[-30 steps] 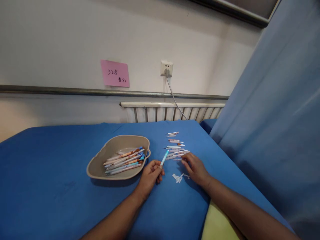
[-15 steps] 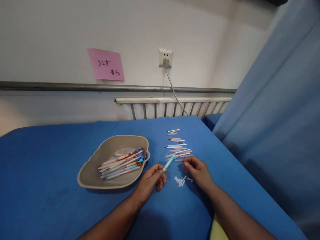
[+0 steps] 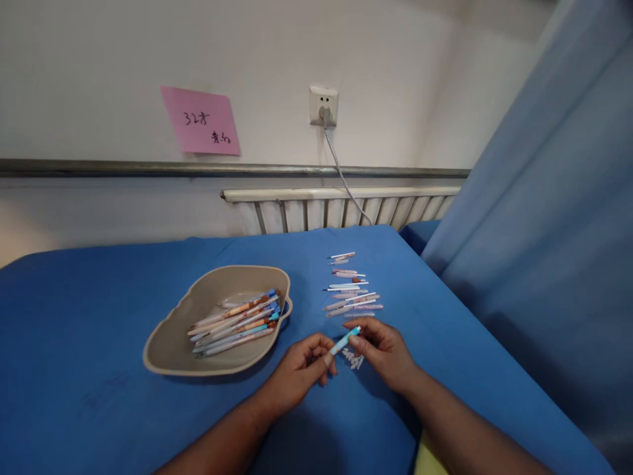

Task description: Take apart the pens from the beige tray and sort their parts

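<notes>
A light-blue pen barrel (image 3: 341, 342) is held tilted between my two hands above the blue-covered surface. My left hand (image 3: 304, 365) is closed on its lower end. At the upper end, the thumb and fingers of my right hand (image 3: 388, 353) pinch the barrel; a small white tip shows there. Beneath the pen lies a little heap of small white pieces (image 3: 353, 360), partly hidden by the right hand. Just beyond my hands, several pen parts and thin refills (image 3: 351, 303) lie in a loose column.
On the left stands a beige basin (image 3: 168, 343) with several pens (image 3: 235, 330) in it. Behind the blue surface (image 3: 89, 316) run a white railing (image 3: 336, 194) and a wall socket (image 3: 324, 106) with a plugged cable. A blue curtain (image 3: 544, 231) hangs at the right.
My right hand has moved left and closed on the pen's upper end. The pen is tilted lower and sits slightly farther right. The view has shifted a little.
</notes>
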{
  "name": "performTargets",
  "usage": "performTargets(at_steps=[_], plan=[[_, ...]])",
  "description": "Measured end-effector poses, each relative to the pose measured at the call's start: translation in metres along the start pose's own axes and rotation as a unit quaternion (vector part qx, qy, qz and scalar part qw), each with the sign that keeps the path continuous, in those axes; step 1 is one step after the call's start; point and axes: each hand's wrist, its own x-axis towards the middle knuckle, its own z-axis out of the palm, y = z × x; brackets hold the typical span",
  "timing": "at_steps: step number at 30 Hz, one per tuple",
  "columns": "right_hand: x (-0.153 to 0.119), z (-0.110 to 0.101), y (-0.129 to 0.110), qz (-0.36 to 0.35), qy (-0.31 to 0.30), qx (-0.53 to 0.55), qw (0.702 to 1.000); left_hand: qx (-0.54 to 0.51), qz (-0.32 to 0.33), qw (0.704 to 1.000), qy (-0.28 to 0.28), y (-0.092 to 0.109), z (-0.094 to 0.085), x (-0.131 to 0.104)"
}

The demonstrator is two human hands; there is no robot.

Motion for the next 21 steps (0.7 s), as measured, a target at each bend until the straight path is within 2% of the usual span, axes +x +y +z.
performTargets(at_steps=[12, 21], plan=[[-0.005, 0.004, -0.010, -0.043, 0.025, 0.002, 0.999, -0.015, -0.004, 1.000, 0.000, -0.001, 0.002, -0.001], [-0.009, 0.003, -0.014, -0.104, 0.027, -0.084, 0.991, 0.055, 0.015, 0.998, -0.001, -0.003, 0.001, -0.001]])
